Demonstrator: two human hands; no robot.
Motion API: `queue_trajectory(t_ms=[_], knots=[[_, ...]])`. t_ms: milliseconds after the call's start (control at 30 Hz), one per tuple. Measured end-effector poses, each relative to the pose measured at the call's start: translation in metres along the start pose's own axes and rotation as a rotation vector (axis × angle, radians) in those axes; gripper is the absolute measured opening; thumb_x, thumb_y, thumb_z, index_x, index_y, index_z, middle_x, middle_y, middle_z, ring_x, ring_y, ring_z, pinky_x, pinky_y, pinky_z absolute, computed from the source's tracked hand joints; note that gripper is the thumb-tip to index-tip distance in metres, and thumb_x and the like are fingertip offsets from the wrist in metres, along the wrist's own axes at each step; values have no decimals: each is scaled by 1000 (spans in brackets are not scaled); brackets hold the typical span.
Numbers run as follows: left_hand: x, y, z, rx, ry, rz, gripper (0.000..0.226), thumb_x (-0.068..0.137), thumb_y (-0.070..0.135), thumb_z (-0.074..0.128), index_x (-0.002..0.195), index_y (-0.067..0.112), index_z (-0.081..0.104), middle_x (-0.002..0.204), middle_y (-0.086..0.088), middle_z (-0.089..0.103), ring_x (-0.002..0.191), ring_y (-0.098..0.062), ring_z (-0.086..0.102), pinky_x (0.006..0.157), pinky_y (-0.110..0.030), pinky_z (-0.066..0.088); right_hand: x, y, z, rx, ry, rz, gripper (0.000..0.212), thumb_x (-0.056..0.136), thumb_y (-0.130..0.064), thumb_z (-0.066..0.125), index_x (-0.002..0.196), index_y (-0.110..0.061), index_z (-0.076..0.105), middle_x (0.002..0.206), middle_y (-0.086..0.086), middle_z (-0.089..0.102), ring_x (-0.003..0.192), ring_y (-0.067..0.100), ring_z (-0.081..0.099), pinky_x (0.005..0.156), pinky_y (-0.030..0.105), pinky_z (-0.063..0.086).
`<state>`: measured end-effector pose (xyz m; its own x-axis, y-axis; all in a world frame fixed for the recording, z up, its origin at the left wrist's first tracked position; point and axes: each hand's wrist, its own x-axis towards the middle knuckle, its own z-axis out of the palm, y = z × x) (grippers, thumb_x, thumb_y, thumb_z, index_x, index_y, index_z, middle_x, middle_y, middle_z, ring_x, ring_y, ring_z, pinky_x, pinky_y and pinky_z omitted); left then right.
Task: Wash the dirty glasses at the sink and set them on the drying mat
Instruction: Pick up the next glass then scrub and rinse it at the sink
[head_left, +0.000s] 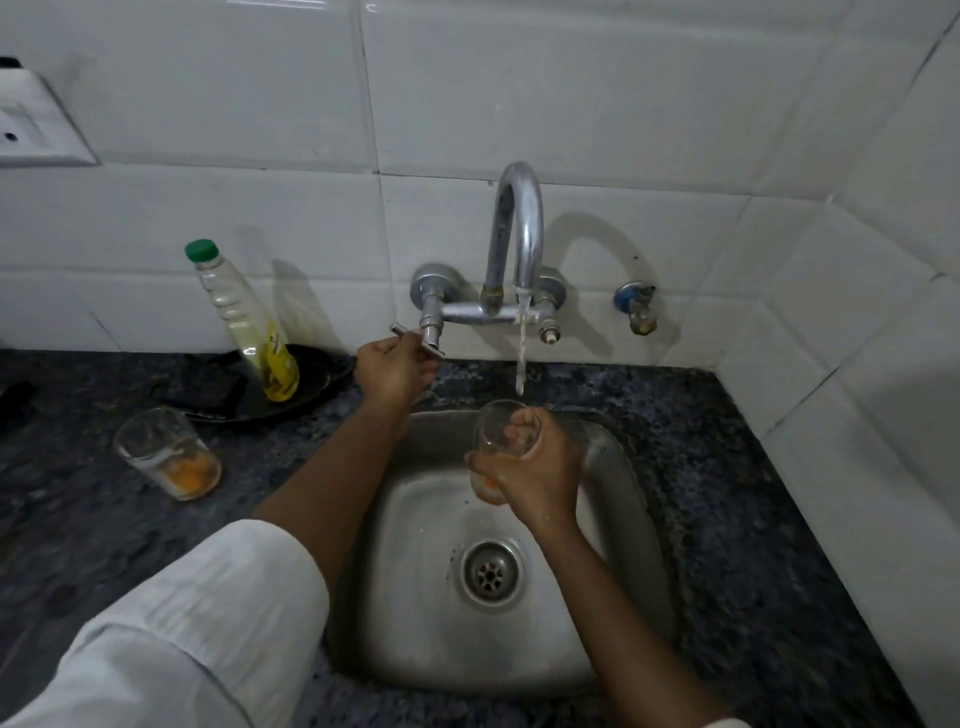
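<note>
My right hand (535, 467) grips a clear glass (493, 431) with orange residue at its bottom, held over the steel sink (415, 597) just below the water stream (521, 353) from the curved tap (517, 223). My left hand (392, 369) holds the left tap handle (415, 332). A second dirty glass (169, 452) with orange dregs stands on the dark counter, left of the sink.
A dish-soap bottle (244, 322) with a green cap leans in a black pan (301, 384) behind the second glass. The sink drain (489, 571) is in the basin's middle. White tiled walls close the back and right. A wall socket (36, 119) is at far left.
</note>
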<state>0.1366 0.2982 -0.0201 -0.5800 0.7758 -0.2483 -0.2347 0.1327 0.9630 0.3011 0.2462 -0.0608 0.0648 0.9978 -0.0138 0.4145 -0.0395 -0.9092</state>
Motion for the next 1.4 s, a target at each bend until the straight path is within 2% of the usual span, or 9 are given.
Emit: queue_trajectory(t_ms=[267,400,567,767,900,967,1100,1267,1400], knots=[[-15,-4,3,-77,-59,-116,17,100,29,46,97,18,59,98,-9,62,81,-19,60,68,-34,48,10,-14,-6,-31,-14,-20,51,47,-34,90,86,-27,57,78,-9,66,70,10,63,69,34,55],[-53,-59,-4,85,-312,-364,52,95,62,38,117,23,63,116,-10,67,104,-27,64,79,-45,52,8,-18,-7,-38,25,11,55,50,-41,89,91,-27,54,80,-10,62,70,9,60,65,30,52],[-78,-109,9,-425,-450,-536,61,98,57,37,130,12,61,126,-18,66,117,-33,63,91,-47,54,-2,-22,-3,24,-111,7,53,64,-40,84,102,-36,46,93,-14,58,87,9,59,70,25,47],[-45,-99,8,-348,-365,-574,53,95,53,48,118,8,63,113,-21,66,94,-26,60,88,-40,51,-6,-11,-34,-626,-99,-738,46,84,-38,59,123,-13,54,119,6,58,108,24,54,88,39,48],[-43,-87,2,-67,-527,-575,51,96,57,44,97,12,67,74,-8,64,57,-14,56,48,-23,48,12,-21,-37,-743,-561,-532,26,90,-30,57,114,-19,58,109,5,67,96,21,63,83,41,53],[-43,-85,1,-45,-520,-530,51,95,55,45,100,10,67,76,-10,64,61,-16,57,51,-24,48,17,-26,-31,-623,-559,-433,10,92,-23,59,96,-19,66,95,2,71,82,15,65,76,41,55],[-48,-105,6,-563,-510,-437,41,96,39,52,99,5,73,91,-18,66,74,-26,59,65,-34,49,9,-26,-9,-39,-366,-46,17,92,-10,57,85,-18,69,87,10,72,70,14,64,54,25,48],[-38,-94,0,-398,-502,-629,37,93,37,61,107,3,65,102,-21,70,86,-29,69,72,-42,61,20,3,-23,-643,-708,-306,35,86,-3,56,117,-18,64,123,6,64,113,21,59,87,32,52],[-42,-104,-1,-598,-565,-533,30,94,23,54,102,-1,70,103,-22,69,92,-31,70,83,-43,57,14,-2,-19,-461,-556,-370,33,89,0,54,113,-18,67,105,0,71,92,10,63,69,20,48]])
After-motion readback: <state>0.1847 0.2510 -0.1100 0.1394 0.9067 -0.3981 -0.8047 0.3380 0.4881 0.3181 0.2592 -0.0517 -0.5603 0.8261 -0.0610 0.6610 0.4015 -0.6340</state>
